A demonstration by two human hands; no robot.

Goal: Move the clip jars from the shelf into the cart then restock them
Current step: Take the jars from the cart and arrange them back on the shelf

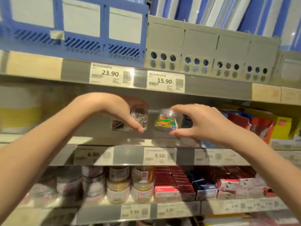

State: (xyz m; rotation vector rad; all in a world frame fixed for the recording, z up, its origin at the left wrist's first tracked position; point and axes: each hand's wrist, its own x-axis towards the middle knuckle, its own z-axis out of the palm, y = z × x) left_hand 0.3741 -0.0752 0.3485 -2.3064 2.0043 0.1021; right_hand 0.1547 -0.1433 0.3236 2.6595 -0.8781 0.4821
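Jars, two, round clear plastic: my left hand (123,111) pinches the silver-clip jar (140,117), my right hand (197,123) the colourful-clip jar (167,119), above the shelf (104,139).

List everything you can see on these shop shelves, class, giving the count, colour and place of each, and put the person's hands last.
Blue file rack: one, blue, top shelf left.
Grey file boxes: one row, grey, top shelf right.
Price tags: several, white, on shelf edges.
Silver clip jar: one, clear, middle shelf.
Coloured clip jar: one, clear, beside it.
Tape rolls: stacks, clear and gold, lower shelf left.
Small boxes: rows, red and blue, lower shelf right.
Left hand: grips silver clip jar.
Right hand: pinches coloured clip jar.
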